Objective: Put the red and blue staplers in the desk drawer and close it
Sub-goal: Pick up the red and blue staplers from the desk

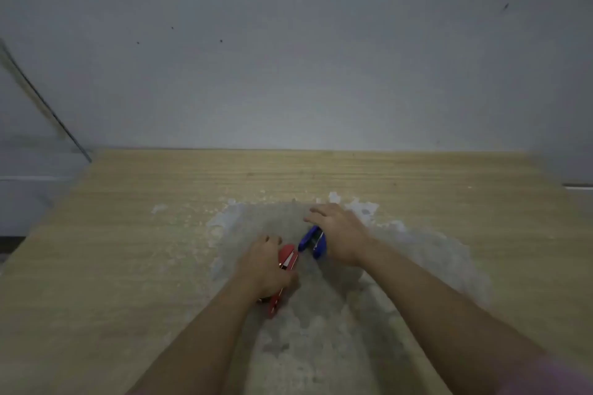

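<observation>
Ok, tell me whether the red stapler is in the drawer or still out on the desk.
Out. The red stapler lies on the worn desk top under the left hand; no drawer is in view.

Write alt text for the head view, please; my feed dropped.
On a worn wooden desk, the left hand closes over a red stapler while the right hand covers a blue stapler beside it. A bare grey wall rises behind; no drawer shows.

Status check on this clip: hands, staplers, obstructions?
Left hand gripping red stapler. Right hand on blue stapler, grip unclear. Both on desk. Drawer not in view. No obstructions.
</observation>
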